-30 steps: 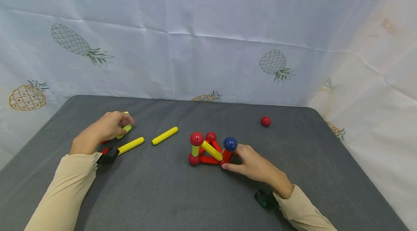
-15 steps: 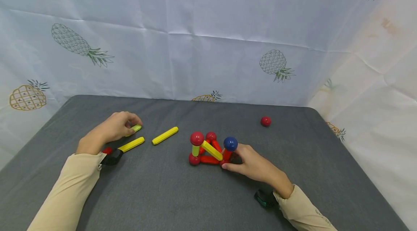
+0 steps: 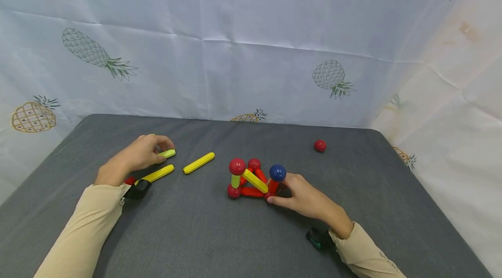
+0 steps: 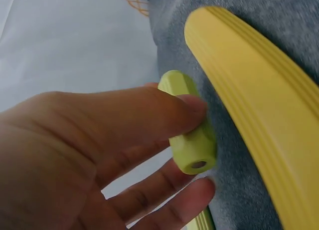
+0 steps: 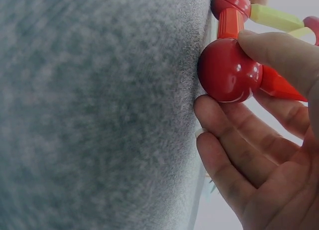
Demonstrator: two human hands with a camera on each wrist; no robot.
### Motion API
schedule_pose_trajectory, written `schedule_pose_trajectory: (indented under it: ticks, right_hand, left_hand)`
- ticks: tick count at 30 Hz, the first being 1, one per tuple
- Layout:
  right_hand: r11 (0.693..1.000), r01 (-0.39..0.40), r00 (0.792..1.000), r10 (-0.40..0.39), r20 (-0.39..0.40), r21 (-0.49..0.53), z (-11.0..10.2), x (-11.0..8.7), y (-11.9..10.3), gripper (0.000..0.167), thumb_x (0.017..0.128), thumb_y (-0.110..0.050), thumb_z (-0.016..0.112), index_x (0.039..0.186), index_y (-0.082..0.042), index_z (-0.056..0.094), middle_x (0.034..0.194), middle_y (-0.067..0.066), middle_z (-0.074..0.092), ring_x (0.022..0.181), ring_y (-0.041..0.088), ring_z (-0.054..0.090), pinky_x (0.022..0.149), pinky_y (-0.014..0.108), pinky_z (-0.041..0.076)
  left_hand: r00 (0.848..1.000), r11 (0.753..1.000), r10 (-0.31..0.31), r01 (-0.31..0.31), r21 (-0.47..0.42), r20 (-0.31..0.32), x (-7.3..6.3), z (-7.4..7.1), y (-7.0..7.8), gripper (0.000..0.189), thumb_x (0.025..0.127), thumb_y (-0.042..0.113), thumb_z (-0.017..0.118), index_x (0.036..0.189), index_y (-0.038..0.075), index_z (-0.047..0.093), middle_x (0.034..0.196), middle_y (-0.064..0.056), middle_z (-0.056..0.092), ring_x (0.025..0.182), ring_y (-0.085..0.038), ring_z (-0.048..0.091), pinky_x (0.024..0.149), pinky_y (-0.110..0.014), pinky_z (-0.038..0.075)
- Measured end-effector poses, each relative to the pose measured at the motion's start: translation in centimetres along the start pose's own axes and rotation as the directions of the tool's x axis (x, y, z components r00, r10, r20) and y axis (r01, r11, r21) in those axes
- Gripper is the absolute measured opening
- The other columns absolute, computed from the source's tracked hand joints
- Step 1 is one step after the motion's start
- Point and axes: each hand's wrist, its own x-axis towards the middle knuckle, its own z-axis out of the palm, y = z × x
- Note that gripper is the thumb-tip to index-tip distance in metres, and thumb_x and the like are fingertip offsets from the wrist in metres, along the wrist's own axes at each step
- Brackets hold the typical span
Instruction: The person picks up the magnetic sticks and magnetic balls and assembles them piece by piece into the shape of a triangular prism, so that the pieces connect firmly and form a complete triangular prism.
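Note:
My left hand (image 3: 135, 156) pinches a short yellow-green magnetic rod (image 4: 193, 149) between thumb and fingers; the left wrist view shows a metal spot in its end. Right of centre, my right hand (image 3: 307, 199) grips the near right corner of a structure of magnetic rods and balls. In the right wrist view, its thumb and fingers lie around a red ball (image 5: 230, 70) low on that corner. The structure has red base rods (image 3: 252, 192), a slanting yellow rod (image 3: 256, 181), a red ball (image 3: 237, 166) on top at left and a blue ball (image 3: 277, 173) on top at right.
A long yellow rod (image 3: 198, 163) lies between left hand and structure. Another yellow rod (image 3: 158, 174) lies below the left hand, beside a red piece (image 3: 130, 180) partly hidden by the wrist. A loose red ball (image 3: 320, 146) sits at back right. A pineapple-print cloth hangs behind the table.
My left hand has moved right with the short yellow-green rod, away from the pieces at far left. The right hand and the structure have stayed in place.

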Motion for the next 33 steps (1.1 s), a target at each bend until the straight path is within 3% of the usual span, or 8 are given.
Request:
schedule_pose_trajectory:
  ticks: [9, 16, 33]
  right_hand:
    - [1.0, 0.001, 1.0, -0.001, 0.003, 0.0, 0.1, 0.0, 0.0, 0.03, 0.092, -0.031, 0.071, 0.113, -0.015, 0.059, 0.107, 0.0, 0.069, 0.099, 0.014, 0.067, 0.089, 0.036, 0.056]
    - [1.0, 0.009, 1.0, -0.009, 0.005, 0.0, 0.1, 0.0, 0.0, 0.029, 0.092, -0.03, 0.071, 0.113, -0.014, 0.058, 0.107, 0.001, 0.069, 0.099, 0.015, 0.068, 0.088, 0.035, 0.056]
    - [1.0, 0.021, 1.0, -0.021, -0.001, -0.007, 0.1, 0.0, -0.1, 0.03, 0.092, -0.028, 0.072, 0.114, -0.014, 0.057, 0.107, 0.001, 0.069, 0.101, 0.016, 0.067, 0.09, 0.039, 0.056]
  left_hand:
    - [0.999, 1.0, 0.014, -0.015, -0.016, -0.037, 0.0, 0.0, 1.1, 0.031, 0.089, 0.004, 0.065, 0.12, 0.005, 0.066, 0.118, -0.017, 0.065, 0.094, -0.027, 0.06, 0.071, -0.038, 0.051]
    - [0.999, 0.999, 0.029, -0.029, -0.014, -0.042, 0.0, 0.1, 2.3, 0.032, 0.09, 0.004, 0.065, 0.122, 0.006, 0.066, 0.113, -0.015, 0.064, 0.091, -0.025, 0.057, 0.07, -0.035, 0.049]
    - [0.985, 0.989, 0.143, -0.145, -0.025, -0.093, -0.6, 0.3, 5.4, 0.033, 0.089, 0.001, 0.067, 0.122, 0.005, 0.067, 0.119, -0.012, 0.066, 0.099, -0.026, 0.06, 0.081, -0.041, 0.052]
